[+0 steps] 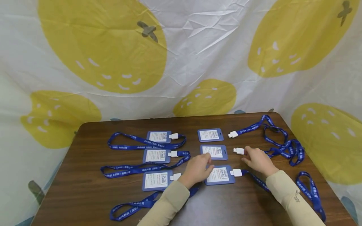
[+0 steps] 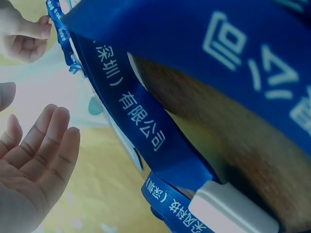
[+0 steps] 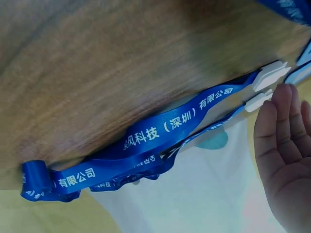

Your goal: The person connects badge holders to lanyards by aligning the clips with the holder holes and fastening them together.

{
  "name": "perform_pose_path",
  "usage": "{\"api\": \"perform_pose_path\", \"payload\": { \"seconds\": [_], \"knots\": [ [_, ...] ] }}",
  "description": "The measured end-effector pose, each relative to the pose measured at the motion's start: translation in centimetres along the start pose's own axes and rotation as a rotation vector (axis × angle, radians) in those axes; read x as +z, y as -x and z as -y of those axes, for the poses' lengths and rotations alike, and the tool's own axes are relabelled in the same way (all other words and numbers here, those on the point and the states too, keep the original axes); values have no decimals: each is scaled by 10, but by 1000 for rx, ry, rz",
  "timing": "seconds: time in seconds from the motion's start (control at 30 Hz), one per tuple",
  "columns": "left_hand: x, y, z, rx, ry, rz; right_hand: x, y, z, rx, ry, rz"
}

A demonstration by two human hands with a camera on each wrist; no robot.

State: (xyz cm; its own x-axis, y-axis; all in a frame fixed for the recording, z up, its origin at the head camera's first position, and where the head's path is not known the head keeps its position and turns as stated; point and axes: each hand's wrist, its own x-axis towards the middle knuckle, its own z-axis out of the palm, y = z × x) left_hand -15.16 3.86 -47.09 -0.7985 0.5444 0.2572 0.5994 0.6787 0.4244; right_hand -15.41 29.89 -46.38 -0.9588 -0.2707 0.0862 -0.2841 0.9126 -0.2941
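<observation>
My left hand [image 1: 196, 169] hovers over the left edges of the middle and front blue badge holders in the right column, partly covering them. Its fingers [image 2: 58, 141] are loosely bent with nothing between them. Beside the white clip [image 1: 238, 151] of the middle right lanyard is my right hand [image 1: 258, 160], fingers [image 3: 286, 121] nearly straight. Whether they touch the clip is unclear. That clip lies apart from the middle badge holder [image 1: 222, 153]. A second loose clip [image 1: 233, 134] lies near the back badge holder [image 1: 210, 135]. The front badge holder [image 1: 220, 175] meets its clip [image 1: 236, 173].
In the left column, badge holders [image 1: 156, 156] lie with clips at their right ends and blue lanyards [image 1: 124, 171] looped leftward. More lanyard straps [image 1: 285, 149] bunch at the back right, and one loop [image 1: 311, 191] lies near the table's [image 1: 85, 147] right edge. Patterned cloth hangs behind.
</observation>
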Motion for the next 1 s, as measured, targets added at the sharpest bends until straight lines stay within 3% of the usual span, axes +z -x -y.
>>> {"api": "perform_pose_path", "payload": {
  "seconds": [0.37, 0.73, 1.0],
  "knots": [
    [-4, -1, 5, -42, 25, 41, 6, -22, -11, -89, 93, -22],
    [-6, -8, 8, -60, 19, 77, 13, -35, -13, -66, 129, 45],
    [-10, -18, 14, -69, -6, 82, 16, -37, -14, -104, 142, 31]
  ]
}}
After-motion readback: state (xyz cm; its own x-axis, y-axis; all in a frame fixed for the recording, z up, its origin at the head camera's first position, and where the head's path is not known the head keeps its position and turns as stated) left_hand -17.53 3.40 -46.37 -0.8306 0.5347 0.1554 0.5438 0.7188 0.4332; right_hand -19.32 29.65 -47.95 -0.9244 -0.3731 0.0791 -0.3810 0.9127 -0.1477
